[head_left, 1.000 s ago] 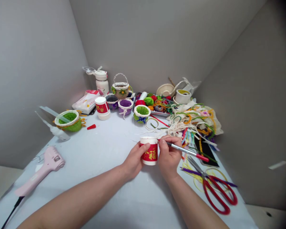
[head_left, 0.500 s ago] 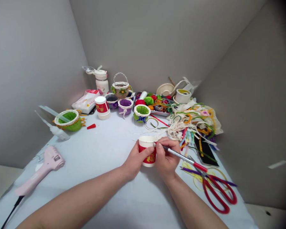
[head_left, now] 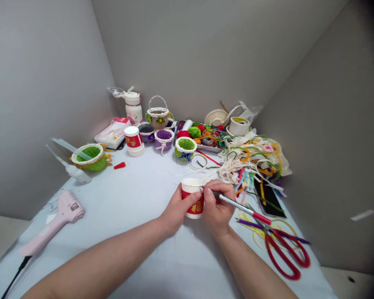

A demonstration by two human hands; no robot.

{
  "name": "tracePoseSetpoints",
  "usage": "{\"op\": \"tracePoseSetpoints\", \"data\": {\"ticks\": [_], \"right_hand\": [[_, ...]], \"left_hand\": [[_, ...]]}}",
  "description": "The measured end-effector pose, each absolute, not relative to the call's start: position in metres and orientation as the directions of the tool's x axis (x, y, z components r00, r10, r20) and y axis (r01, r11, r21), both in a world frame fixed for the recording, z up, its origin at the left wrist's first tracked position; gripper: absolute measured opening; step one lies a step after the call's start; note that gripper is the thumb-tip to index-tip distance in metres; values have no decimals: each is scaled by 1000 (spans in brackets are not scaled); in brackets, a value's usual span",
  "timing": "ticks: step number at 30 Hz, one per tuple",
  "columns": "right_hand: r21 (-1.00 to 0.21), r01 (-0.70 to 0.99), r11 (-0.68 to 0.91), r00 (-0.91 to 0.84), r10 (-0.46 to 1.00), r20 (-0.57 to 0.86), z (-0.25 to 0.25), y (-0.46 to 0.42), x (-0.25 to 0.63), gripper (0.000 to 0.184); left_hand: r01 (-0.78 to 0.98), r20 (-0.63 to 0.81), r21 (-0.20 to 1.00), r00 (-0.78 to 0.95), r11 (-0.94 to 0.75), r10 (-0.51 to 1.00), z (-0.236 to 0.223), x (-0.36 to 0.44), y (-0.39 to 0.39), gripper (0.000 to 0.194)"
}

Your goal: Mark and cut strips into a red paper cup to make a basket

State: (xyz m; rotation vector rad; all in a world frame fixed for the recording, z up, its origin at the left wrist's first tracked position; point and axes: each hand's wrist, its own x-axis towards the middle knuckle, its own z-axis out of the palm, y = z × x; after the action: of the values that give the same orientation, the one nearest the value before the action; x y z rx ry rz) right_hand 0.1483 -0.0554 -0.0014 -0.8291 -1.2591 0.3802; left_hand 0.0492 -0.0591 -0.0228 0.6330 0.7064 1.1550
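Upright red-and-white paper cup (head_left: pixel 193 198), red marker (head_left: pixel 241 205)

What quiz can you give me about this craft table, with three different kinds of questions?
1. What is the left hand holding?
A) a glue gun
B) a paper cup
C) a water bottle

2. True or false: the right hand holds a marker with its tip close to the cup's rim.

3. Fill in the missing colour: the big scissors on the right side of the table have ___ handles.

Key: 1. B; 2. True; 3. red
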Motion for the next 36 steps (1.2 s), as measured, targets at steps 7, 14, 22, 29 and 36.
{"op": "tracePoseSetpoints", "data": {"ticks": [7,14,22,29,36], "right_hand": [[-727,166,666,292,671,681,0,-56,148,12],[-727,127,675,280,679,679,-2,-56,148,13],[-735,131,665,273,688,672,-3,-55,149,13],[-733,150,664,277,684,675,-2,-55,149,13],[-737,133,663,255,696,672,-3,-56,151,14]], "left_hand": [[-578,-161,768,242,275,957,-23,49,-59,54],[-569,-172,774,230,276,958,-23,49,-59,54],[-568,-162,777,238,272,958,-23,49,-60,54],[-558,-142,787,251,263,958,-24,49,-59,53],[-562,-164,779,245,278,956,-21,49,-61,52]]}}
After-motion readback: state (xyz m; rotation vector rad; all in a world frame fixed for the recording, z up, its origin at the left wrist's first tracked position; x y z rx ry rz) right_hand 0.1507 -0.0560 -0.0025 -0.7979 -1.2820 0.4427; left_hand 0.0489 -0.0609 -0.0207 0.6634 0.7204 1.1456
